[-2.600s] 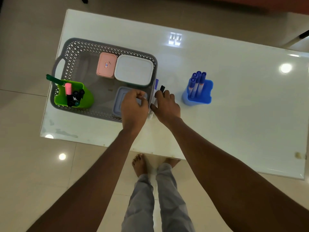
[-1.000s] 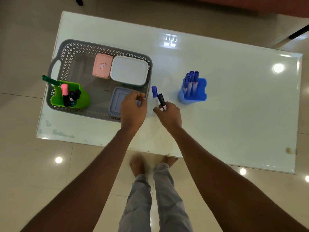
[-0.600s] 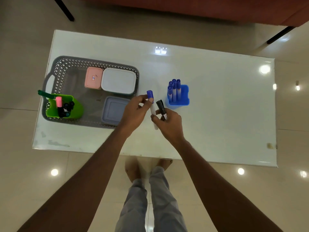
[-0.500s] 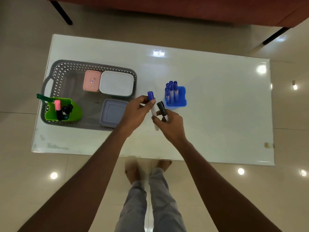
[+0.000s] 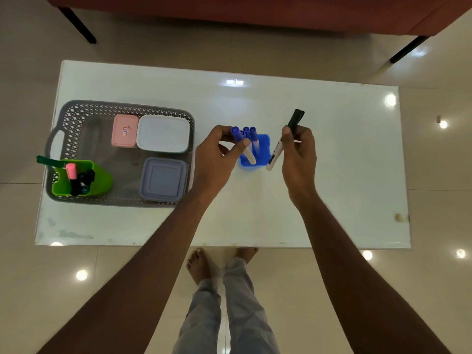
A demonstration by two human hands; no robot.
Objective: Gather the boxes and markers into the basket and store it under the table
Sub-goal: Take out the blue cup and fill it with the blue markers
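Blue-capped marker [image 5: 242, 143] pinched in left hand [image 5: 215, 155] — black-capped marker [image 5: 286, 139] in right hand [image 5: 298, 152].

Both arms extended forward; left hand [image 5: 217, 157] fingers pinched closed, right hand [image 5: 298, 152] fingers curled closed, hands apart.

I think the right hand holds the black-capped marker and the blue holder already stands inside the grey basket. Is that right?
Not quite. In the head view the blue holder stands on the table, outside the grey basket. The right hand does hold the black-capped marker.

Glossy table [image 5: 332, 175] — plastic (perforated) basket [image 5: 122, 108]
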